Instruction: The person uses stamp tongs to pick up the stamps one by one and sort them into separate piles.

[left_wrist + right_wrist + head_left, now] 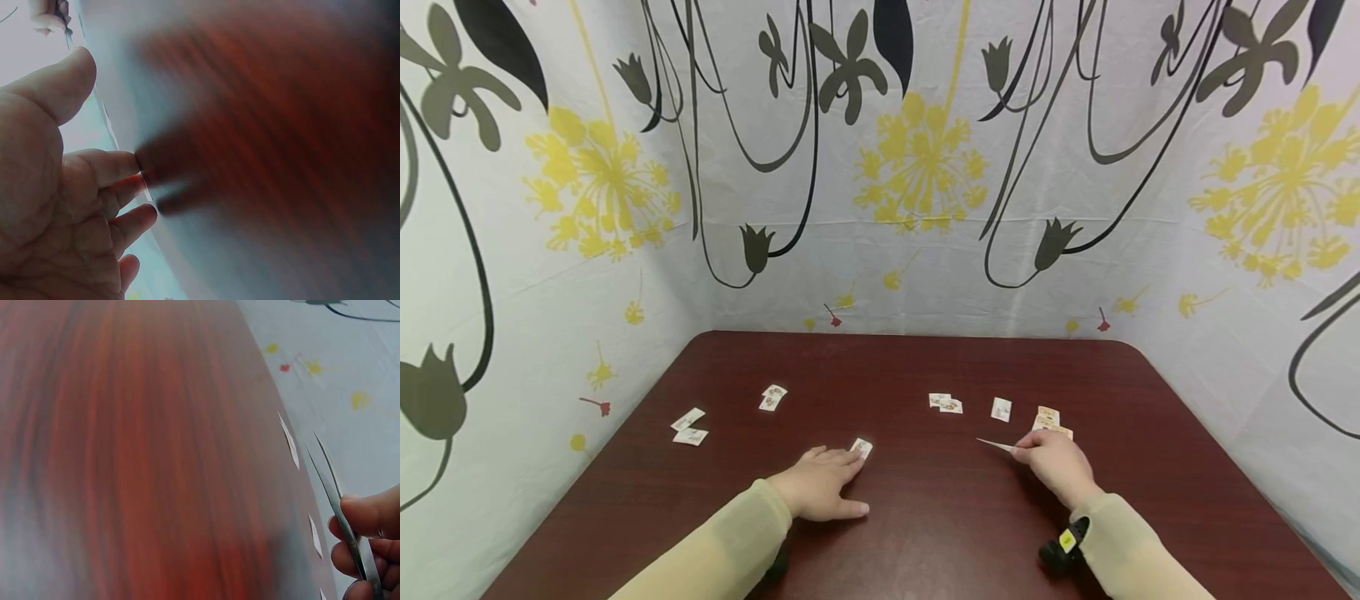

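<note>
My right hand (1057, 463) pinches a pair of slim metal tweezers (340, 515) between thumb and fingers. Their pointed tips stand slightly apart with nothing between them, and point left over the table in the head view. My left hand (822, 483) is spread flat and low, fingers straight, its fingertips right at the edge of a small printed paper piece (862, 448). In the left wrist view the palm faces the camera and the fingertips meet the tabletop. Just beyond the right hand lie several tan printed pieces (1048, 414), partly hidden by it.
On the dark red table (910, 533) lie more small printed pieces: an overlapping pair (951, 407) right of centre, a single piece (1001, 409), a pair (772, 397) at back left and another pair (689, 436) at far left. Flower-patterned cloth (865, 283) encloses the table.
</note>
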Available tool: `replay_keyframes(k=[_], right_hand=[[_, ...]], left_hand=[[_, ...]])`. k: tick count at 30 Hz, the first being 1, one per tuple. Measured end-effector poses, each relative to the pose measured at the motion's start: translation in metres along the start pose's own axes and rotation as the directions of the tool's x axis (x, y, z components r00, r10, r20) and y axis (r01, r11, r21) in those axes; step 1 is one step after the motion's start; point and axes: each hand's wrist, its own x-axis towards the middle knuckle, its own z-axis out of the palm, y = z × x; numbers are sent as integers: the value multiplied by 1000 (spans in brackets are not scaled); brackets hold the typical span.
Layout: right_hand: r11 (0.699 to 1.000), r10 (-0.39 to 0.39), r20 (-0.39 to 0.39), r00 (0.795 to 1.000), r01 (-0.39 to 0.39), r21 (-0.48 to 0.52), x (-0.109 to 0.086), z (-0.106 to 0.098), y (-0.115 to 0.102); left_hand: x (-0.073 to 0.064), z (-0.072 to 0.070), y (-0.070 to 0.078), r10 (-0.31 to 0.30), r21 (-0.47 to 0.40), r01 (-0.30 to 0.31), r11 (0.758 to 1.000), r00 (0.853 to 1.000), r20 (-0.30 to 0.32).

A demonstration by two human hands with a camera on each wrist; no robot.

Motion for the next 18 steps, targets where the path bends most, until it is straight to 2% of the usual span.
replay_keyframes(k=[11,18], right_hand=[[999,6,46,999,-7,35,0,29,-33],[998,-21,57,998,18,56,1,48,-53]], left_hand=[[2,-2,9,7,0,-7,1000,1000,11],[7,-1,15,20,21,-21,1000,1000,17]])
